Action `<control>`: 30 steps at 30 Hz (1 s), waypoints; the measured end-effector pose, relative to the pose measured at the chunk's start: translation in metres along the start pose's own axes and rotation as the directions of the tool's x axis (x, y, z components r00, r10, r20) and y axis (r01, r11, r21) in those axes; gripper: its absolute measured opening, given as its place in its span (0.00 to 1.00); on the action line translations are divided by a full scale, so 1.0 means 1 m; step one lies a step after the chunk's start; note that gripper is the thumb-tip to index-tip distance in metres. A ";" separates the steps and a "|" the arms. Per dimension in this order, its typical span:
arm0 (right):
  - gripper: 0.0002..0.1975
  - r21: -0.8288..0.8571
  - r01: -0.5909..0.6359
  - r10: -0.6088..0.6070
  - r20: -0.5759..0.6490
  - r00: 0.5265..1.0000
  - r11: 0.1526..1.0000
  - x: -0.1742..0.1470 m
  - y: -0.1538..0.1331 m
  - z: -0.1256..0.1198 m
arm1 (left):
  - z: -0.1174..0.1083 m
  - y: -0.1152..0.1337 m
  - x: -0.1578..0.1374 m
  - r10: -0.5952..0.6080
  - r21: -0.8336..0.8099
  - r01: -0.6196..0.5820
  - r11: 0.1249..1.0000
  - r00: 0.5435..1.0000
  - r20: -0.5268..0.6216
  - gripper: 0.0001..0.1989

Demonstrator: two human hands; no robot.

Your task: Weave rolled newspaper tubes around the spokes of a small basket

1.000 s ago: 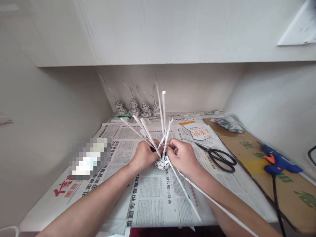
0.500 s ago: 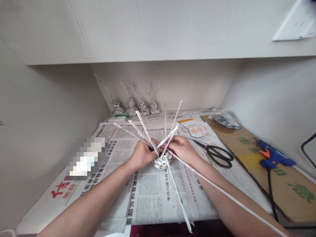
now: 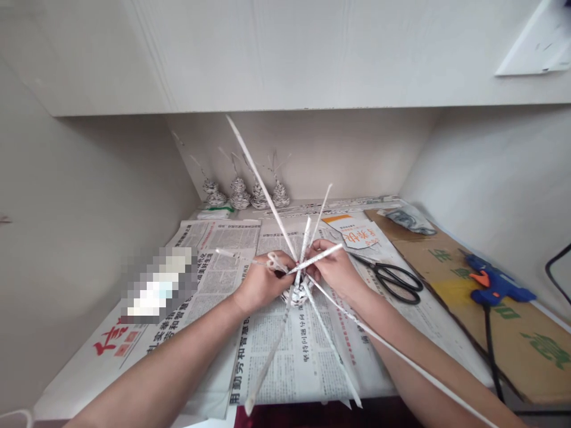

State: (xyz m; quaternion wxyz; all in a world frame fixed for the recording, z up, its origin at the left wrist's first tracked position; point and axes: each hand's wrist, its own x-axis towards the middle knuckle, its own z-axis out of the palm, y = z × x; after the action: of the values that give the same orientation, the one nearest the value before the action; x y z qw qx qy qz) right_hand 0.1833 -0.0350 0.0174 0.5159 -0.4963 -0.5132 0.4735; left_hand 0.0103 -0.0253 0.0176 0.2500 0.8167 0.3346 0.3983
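Note:
A small basket-like piece woven from rolled paper [image 3: 294, 295] sits over the newspaper, between my two hands. Long paper strips fan out from its top on all sides. My left hand [image 3: 265, 278] is closed around its left side, fingers curled at the strip bases. On the right, my right hand [image 3: 329, 266] pinches among the strips near the centre, fingertips partly hidden behind a paper strip [image 3: 323, 257]. One long paper strip [image 3: 401, 351] runs from the weave across my right forearm to the lower right. Another strip [image 3: 254, 160] points up toward the back wall.
Black-handled scissors [image 3: 397, 282] lie right of my hands. A blue glue gun [image 3: 499, 285] rests on cardboard [image 3: 446, 297]. Newspaper [image 3: 209, 333] covers the table. Several woven paper gourds [image 3: 280, 194] stand at the back, beside flat paper strips [image 3: 352, 205]. An overhead panel [image 3: 285, 59] hangs above.
The strips have shifted: one has swung down toward the front left, and a longer one now rises toward the back. Both hands stay at the woven piece, with small finger movements.

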 end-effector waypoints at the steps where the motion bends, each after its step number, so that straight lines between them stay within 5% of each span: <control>1: 0.11 0.034 -0.029 0.029 0.016 0.999 0.999 0.001 0.000 -0.001 | -0.001 0.000 0.000 0.036 -0.003 -0.036 0.999 0.999 0.013 0.05; 8: 0.14 0.105 0.010 -0.015 0.047 0.999 0.994 0.004 -0.001 -0.006 | -0.009 0.000 0.000 0.196 0.002 -0.198 0.980 0.971 0.135 0.06; 23: 0.07 -0.035 0.189 -0.185 0.094 0.978 0.981 -0.004 -0.002 -0.004 | -0.015 0.009 -0.002 0.236 0.089 -0.255 0.963 0.954 0.185 0.07; 30: 0.08 -0.141 0.191 -0.188 0.039 0.981 0.971 -0.005 -0.001 -0.002 | -0.017 0.012 0.002 0.367 0.008 -0.387 0.922 0.882 0.297 0.09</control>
State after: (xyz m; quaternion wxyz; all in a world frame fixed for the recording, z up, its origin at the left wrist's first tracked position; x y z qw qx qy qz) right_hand 0.1848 -0.0398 0.0178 0.5151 -0.4749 -0.5975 0.3901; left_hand 0.0011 -0.0289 0.0361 0.1864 0.9234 0.1425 0.3039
